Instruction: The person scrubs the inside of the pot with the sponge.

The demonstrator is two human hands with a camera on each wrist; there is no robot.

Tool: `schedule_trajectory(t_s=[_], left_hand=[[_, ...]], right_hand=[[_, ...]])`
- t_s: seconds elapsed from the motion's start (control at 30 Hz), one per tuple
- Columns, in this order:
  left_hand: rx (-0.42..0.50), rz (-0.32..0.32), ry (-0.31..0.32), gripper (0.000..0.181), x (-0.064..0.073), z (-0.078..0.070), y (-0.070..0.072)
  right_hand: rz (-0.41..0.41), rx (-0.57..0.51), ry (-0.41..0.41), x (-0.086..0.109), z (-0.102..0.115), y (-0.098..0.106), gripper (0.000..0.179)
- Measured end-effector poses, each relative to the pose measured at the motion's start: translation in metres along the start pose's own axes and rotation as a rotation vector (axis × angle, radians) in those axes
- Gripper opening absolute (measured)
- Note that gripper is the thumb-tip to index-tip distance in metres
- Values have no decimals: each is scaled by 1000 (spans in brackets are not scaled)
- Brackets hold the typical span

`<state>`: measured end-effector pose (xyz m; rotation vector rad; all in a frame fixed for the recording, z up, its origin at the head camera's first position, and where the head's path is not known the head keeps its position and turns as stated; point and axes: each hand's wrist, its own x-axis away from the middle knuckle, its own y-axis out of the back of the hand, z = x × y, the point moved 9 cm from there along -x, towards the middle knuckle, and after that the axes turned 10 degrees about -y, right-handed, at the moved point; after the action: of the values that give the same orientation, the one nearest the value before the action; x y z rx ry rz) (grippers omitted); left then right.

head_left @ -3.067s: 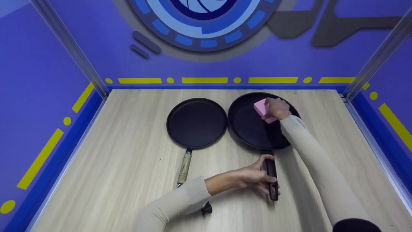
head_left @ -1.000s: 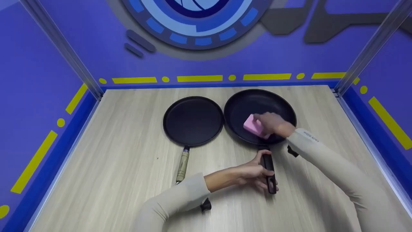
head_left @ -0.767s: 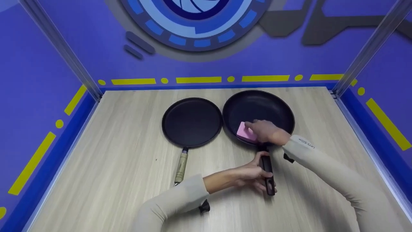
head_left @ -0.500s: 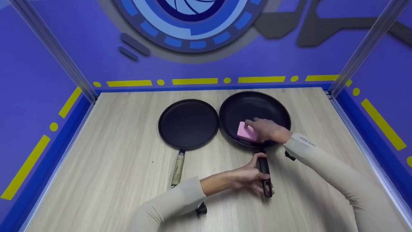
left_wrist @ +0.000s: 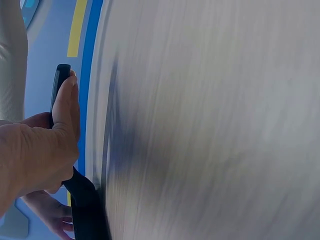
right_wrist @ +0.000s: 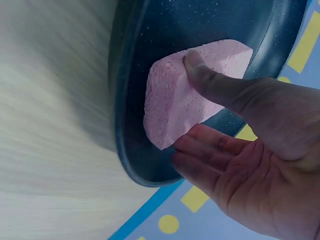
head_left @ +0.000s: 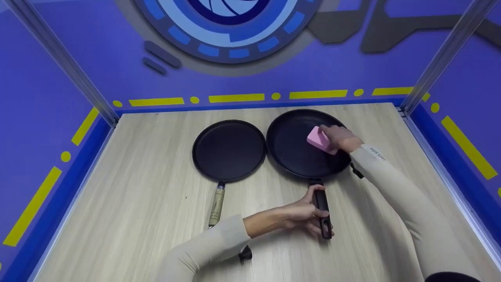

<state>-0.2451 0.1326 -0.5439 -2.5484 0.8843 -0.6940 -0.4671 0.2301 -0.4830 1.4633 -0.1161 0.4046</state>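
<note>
A deep black frying pan (head_left: 293,156) stands on the wooden table, and my left hand (head_left: 301,213) grips its black handle (head_left: 321,205). In the left wrist view the fingers of my left hand (left_wrist: 47,150) lie round that handle (left_wrist: 61,75). Inside the pan, on the right half of its base, is a pink sponge (head_left: 319,140), which my right hand (head_left: 341,137) holds between thumb and fingers. Up close in the right wrist view, the thumb presses the porous top of the sponge (right_wrist: 170,95), and small droplets dot the pan (right_wrist: 200,20).
Left of the frying pan lies a flat black pan (head_left: 229,150), rim against rim, with a wood-look handle (head_left: 217,205) partly under my left sleeve (head_left: 211,243). The wooden table (head_left: 129,188) is walled by blue panels (head_left: 250,84) at the back and sides.
Over the last second my right hand swept the sponge toward the pan's near edge, then back up and right. My left hand keeps its grip on the handle. The head view has shifted slightly.
</note>
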Motion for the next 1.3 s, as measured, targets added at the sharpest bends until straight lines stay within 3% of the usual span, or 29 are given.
schedule_trajectory(t_s=[0.17, 0.37, 0.57, 0.77, 0.9, 1.07, 1.3], left_hand=[[4, -11, 5, 68, -2, -1, 1], [-21, -22, -4, 68, -5, -2, 2], [-68, -31, -9, 67, -6, -4, 7], [-92, -32, -1, 67, -4, -3, 10], [-94, -21, -2, 66, -4, -2, 8], [-58, -18, -12, 68, -4, -2, 5], [-41, -32, -8, 67, -1, 1, 3]], right_hand=[[1, 18, 1, -1, 3, 2, 67], [51, 111, -3, 13, 14, -7, 70], [104, 196, -8, 30, 43, -22, 78], [104, 173, 37, 39, 76, -30, 85], [80, 120, 92, 36, 96, -35, 74], [47, 128, 177, 29, 119, -32, 83], [-38, 149, 207, 3, 119, -22, 76]])
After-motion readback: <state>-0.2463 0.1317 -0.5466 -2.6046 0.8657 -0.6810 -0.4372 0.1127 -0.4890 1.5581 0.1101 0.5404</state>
